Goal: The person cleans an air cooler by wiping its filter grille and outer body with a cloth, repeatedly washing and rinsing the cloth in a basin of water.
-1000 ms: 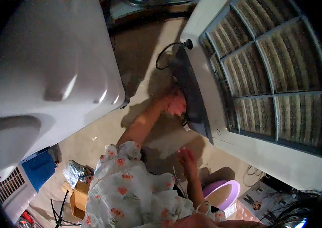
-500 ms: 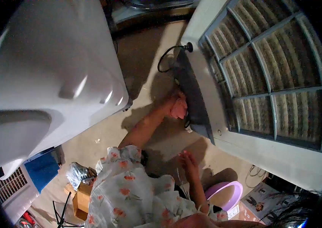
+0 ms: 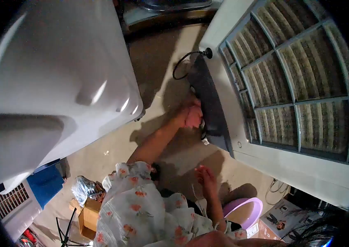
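Observation:
A large white air cooler [image 3: 237, 123] with a slatted rear grille [image 3: 274, 80] leans at the right, its dark grey base [image 3: 212, 105] facing the floor area in front of me. My left hand [image 3: 191, 115] reaches to that base and presses against its lower edge with curled fingers; whatever they grip is hidden. A black cord with a round end [image 3: 208, 52] loops out above it. Lower down, my right hand [image 3: 206, 176] hangs over the floor, fingers loosely bent and apart, with nothing visible in it.
A big glossy white appliance [image 3: 71, 74] fills the left side. Below are a blue panel [image 3: 46, 187], an open cardboard box [image 3: 90, 218] and a silvery plastic bag [image 3: 84, 188]. A purple basin [image 3: 256, 210] and a printed box [image 3: 279, 216] stand at the lower right.
The view has shifted slightly. My left hand stays at the cooler's base; my right hand's fingers have curled in a little more.

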`<action>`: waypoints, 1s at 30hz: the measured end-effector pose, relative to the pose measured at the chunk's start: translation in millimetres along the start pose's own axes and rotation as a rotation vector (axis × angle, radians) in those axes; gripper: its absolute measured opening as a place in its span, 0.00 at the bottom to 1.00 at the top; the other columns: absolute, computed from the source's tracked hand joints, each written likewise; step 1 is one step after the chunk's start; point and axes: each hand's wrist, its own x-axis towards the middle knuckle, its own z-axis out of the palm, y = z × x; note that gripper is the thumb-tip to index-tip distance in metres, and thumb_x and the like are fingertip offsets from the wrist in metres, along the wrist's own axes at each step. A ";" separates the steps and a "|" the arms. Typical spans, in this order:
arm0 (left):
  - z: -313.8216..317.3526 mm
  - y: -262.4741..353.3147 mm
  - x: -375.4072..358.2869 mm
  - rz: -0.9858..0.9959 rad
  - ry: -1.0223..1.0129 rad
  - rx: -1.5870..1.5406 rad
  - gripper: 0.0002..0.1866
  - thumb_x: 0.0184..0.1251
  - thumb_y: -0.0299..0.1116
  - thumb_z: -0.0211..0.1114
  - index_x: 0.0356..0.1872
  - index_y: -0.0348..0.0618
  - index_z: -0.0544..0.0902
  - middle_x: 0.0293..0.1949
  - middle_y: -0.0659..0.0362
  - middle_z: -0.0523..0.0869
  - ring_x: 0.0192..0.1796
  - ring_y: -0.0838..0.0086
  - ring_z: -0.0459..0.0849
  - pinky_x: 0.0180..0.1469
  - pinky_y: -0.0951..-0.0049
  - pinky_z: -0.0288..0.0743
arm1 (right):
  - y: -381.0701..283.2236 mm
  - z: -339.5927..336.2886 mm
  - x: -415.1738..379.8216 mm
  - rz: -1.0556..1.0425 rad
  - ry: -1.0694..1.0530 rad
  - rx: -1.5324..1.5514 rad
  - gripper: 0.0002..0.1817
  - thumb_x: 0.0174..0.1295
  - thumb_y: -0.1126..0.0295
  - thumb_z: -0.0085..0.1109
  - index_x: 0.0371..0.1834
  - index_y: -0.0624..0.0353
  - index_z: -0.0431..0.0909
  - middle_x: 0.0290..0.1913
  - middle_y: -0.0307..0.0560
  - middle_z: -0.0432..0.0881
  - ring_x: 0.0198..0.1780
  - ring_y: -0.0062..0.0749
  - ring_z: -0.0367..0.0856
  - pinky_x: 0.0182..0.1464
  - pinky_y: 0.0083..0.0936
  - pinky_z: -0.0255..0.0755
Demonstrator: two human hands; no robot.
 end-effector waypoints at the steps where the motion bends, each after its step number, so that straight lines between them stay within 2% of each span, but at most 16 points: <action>1: 1.2 11.5 3.4 0.055 0.055 0.154 0.28 0.61 0.60 0.40 0.36 0.43 0.73 0.31 0.53 0.78 0.28 0.58 0.75 0.24 0.60 0.69 | -7.5 3.5 -1.6 0.010 0.011 0.027 0.16 0.64 0.60 0.49 0.52 0.52 0.72 0.43 0.38 0.79 0.38 0.19 0.75 0.36 0.15 0.64; 5: 46.7 32.2 13.2 0.351 0.550 0.790 0.24 0.62 0.56 0.44 0.38 0.43 0.73 0.34 0.53 0.79 0.32 0.61 0.78 0.28 0.62 0.72 | -15.1 -4.0 -5.5 -0.006 0.020 -0.051 0.16 0.64 0.60 0.49 0.52 0.53 0.72 0.43 0.38 0.79 0.39 0.20 0.75 0.38 0.16 0.66; 6: 44.9 32.2 15.3 0.330 0.625 0.758 0.23 0.62 0.55 0.46 0.39 0.44 0.73 0.35 0.54 0.79 0.33 0.61 0.78 0.29 0.62 0.72 | -16.2 -4.8 -6.1 -0.006 0.020 -0.038 0.16 0.64 0.60 0.49 0.52 0.53 0.72 0.43 0.38 0.79 0.39 0.20 0.75 0.38 0.16 0.66; 8: 44.4 23.8 8.0 0.281 0.552 0.690 0.21 0.62 0.52 0.50 0.42 0.45 0.73 0.36 0.54 0.79 0.34 0.62 0.79 0.30 0.62 0.72 | -15.7 -2.5 -2.7 -0.011 0.021 -0.004 0.16 0.64 0.61 0.49 0.52 0.53 0.72 0.43 0.38 0.79 0.39 0.20 0.75 0.39 0.16 0.66; 9: 50.0 -4.1 -4.4 0.245 0.407 0.653 0.20 0.62 0.51 0.51 0.44 0.46 0.72 0.37 0.55 0.80 0.34 0.62 0.79 0.30 0.62 0.73 | -9.6 -0.3 1.8 -0.015 0.025 0.020 0.16 0.64 0.61 0.48 0.52 0.53 0.72 0.43 0.38 0.79 0.39 0.20 0.75 0.39 0.16 0.66; 11: 72.6 -37.7 -13.5 0.281 0.360 0.553 0.19 0.61 0.51 0.53 0.43 0.49 0.73 0.34 0.56 0.79 0.32 0.64 0.78 0.29 0.62 0.71 | -1.0 -1.4 2.1 -0.017 0.000 0.016 0.15 0.65 0.61 0.48 0.51 0.53 0.72 0.43 0.38 0.79 0.39 0.20 0.75 0.39 0.16 0.66; 15: 146.1 -72.9 27.8 0.509 0.684 0.351 0.17 0.58 0.55 0.56 0.34 0.55 0.77 0.23 0.63 0.78 0.23 0.71 0.75 0.23 0.64 0.67 | -2.4 -11.0 19.2 -0.069 -0.031 -0.030 0.15 0.65 0.60 0.47 0.50 0.54 0.73 0.43 0.39 0.79 0.38 0.18 0.74 0.38 0.15 0.66; 18: 122.1 -52.9 32.9 0.490 0.870 0.745 0.11 0.59 0.48 0.58 0.35 0.56 0.74 0.21 0.63 0.77 0.25 0.72 0.74 0.27 0.63 0.68 | -18.7 -15.4 12.8 -0.058 0.036 -0.074 0.15 0.65 0.59 0.48 0.49 0.55 0.73 0.42 0.39 0.79 0.37 0.17 0.74 0.36 0.15 0.66; 19: 116.7 -45.3 43.5 0.545 1.179 1.119 0.12 0.59 0.45 0.57 0.37 0.51 0.72 0.23 0.60 0.78 0.27 0.70 0.76 0.30 0.65 0.71 | -25.1 -16.9 11.9 -0.061 0.056 -0.095 0.15 0.65 0.59 0.48 0.49 0.55 0.73 0.42 0.39 0.80 0.36 0.17 0.74 0.36 0.14 0.66; 21: 104.6 -47.8 47.4 0.557 1.242 1.309 0.13 0.60 0.46 0.57 0.41 0.53 0.72 0.26 0.60 0.78 0.28 0.72 0.76 0.31 0.67 0.72 | -29.7 -26.0 15.5 -0.180 0.007 -0.121 0.15 0.65 0.59 0.48 0.49 0.54 0.72 0.42 0.39 0.80 0.36 0.18 0.74 0.36 0.15 0.66; 22: 87.7 -54.8 37.3 0.519 1.011 1.109 0.14 0.59 0.49 0.58 0.43 0.59 0.73 0.26 0.63 0.78 0.27 0.75 0.74 0.29 0.68 0.70 | -30.5 -31.3 18.0 -0.240 -0.020 -0.133 0.15 0.65 0.59 0.48 0.50 0.53 0.72 0.42 0.38 0.80 0.36 0.18 0.74 0.37 0.15 0.66; 24: 84.0 -81.7 38.0 0.659 0.768 1.010 0.13 0.59 0.48 0.58 0.41 0.59 0.72 0.27 0.64 0.77 0.27 0.77 0.73 0.29 0.71 0.70 | -32.8 -40.2 27.8 -0.283 -0.106 -0.239 0.14 0.65 0.60 0.48 0.51 0.52 0.72 0.43 0.38 0.79 0.36 0.18 0.74 0.37 0.15 0.66; 25: 94.6 -112.1 52.3 0.840 0.752 1.104 0.10 0.59 0.42 0.57 0.38 0.53 0.71 0.27 0.63 0.76 0.28 0.76 0.74 0.31 0.73 0.71 | -27.3 -48.0 36.7 -0.245 -0.164 -0.211 0.14 0.65 0.61 0.48 0.51 0.51 0.72 0.43 0.37 0.79 0.37 0.18 0.74 0.37 0.15 0.66; 27: 69.6 -145.5 56.2 0.952 0.881 1.171 0.08 0.59 0.36 0.56 0.36 0.47 0.69 0.29 0.62 0.76 0.30 0.75 0.75 0.33 0.76 0.71 | -11.7 -67.8 63.2 -0.112 -0.288 -0.083 0.14 0.65 0.62 0.48 0.52 0.49 0.72 0.44 0.36 0.78 0.37 0.18 0.74 0.37 0.15 0.65; 28: 18.8 -147.9 43.2 0.876 1.023 1.146 0.08 0.59 0.35 0.56 0.36 0.47 0.69 0.31 0.62 0.76 0.30 0.76 0.75 0.33 0.77 0.71 | -9.7 -70.1 69.9 -0.115 -0.325 -0.111 0.14 0.65 0.62 0.48 0.52 0.49 0.71 0.44 0.35 0.78 0.37 0.18 0.74 0.37 0.15 0.65; 30: 8.0 -154.6 33.9 0.709 1.043 1.369 0.09 0.60 0.36 0.57 0.38 0.46 0.70 0.34 0.61 0.77 0.30 0.77 0.75 0.32 0.77 0.70 | -11.3 -71.5 77.9 -0.214 -0.363 -0.296 0.14 0.66 0.62 0.47 0.53 0.48 0.71 0.43 0.34 0.77 0.38 0.18 0.74 0.37 0.15 0.65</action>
